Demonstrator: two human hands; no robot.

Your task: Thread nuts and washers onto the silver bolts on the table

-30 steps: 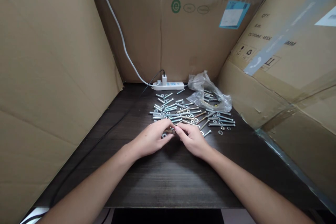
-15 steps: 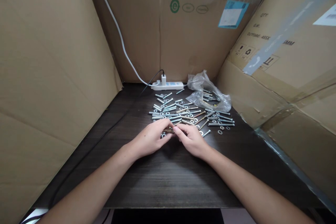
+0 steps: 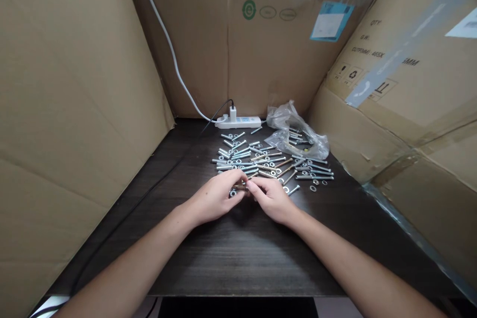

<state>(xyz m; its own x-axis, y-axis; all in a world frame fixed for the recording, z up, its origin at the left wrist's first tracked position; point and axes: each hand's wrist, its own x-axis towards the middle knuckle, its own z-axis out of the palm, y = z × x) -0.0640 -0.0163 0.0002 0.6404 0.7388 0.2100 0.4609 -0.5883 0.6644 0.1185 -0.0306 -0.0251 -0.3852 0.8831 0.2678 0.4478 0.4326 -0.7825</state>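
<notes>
My left hand (image 3: 214, 196) and my right hand (image 3: 271, 198) meet over the near edge of a spread of metal hardware. Between them is a brass-coloured bolt (image 3: 240, 186), lying roughly sideways and partly covered by my fingers. The fingers of my left hand curl round its left part. At its right end, the thumb and fingers of my right hand pinch together; any small part inside that pinch is hidden. A washer (image 3: 233, 193) shows just below the bolt, by my left thumb. Directly beyond my hands lie several silver bolts (image 3: 238, 167) and brass-coloured bolts (image 3: 285, 164), with loose washers and nuts among them.
A clear plastic bag (image 3: 316, 144) holding more bolts lies at the back right. Behind the hardware sits a white power strip (image 3: 244, 121) with a plug and cables. Cardboard walls (image 3: 276, 69) enclose the dark table (image 3: 238, 263) on three sides. A black cable (image 3: 137, 203) crosses its left side.
Both hands stay almost in place, with only slight finger movement at the bolt. The whole view has shifted very slightly.
</notes>
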